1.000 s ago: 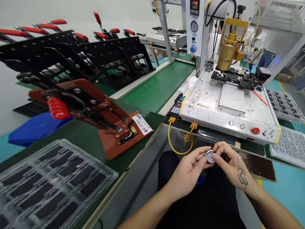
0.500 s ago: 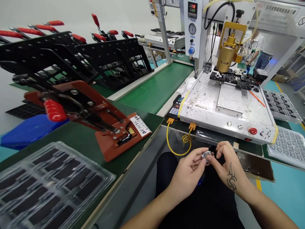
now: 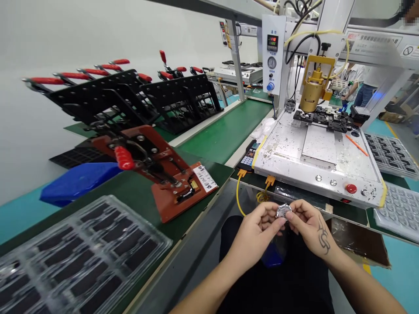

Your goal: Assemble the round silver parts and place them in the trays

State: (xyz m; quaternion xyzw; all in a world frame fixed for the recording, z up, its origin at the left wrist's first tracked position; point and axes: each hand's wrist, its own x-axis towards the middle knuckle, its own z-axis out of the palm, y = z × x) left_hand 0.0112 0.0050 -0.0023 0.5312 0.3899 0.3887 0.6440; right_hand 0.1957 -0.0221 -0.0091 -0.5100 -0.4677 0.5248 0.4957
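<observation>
So there's a plain pale wall point(image 3: 98, 35) on the left, a dark green tabletop point(image 3: 131, 187) running beside it, and a long green conveyor-like strip point(image 3: 219, 131) with pale metal edging heading toward the back. Floor's bright turquoise point(image 3: 402, 272) with yellow line markings, and a grey metal post point(image 3: 237, 65) stands beyond.

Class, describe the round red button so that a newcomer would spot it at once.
Start at the white machine on the right. Along its front, find the red button, wider and brighter than the silver buttons to its left.
</observation>
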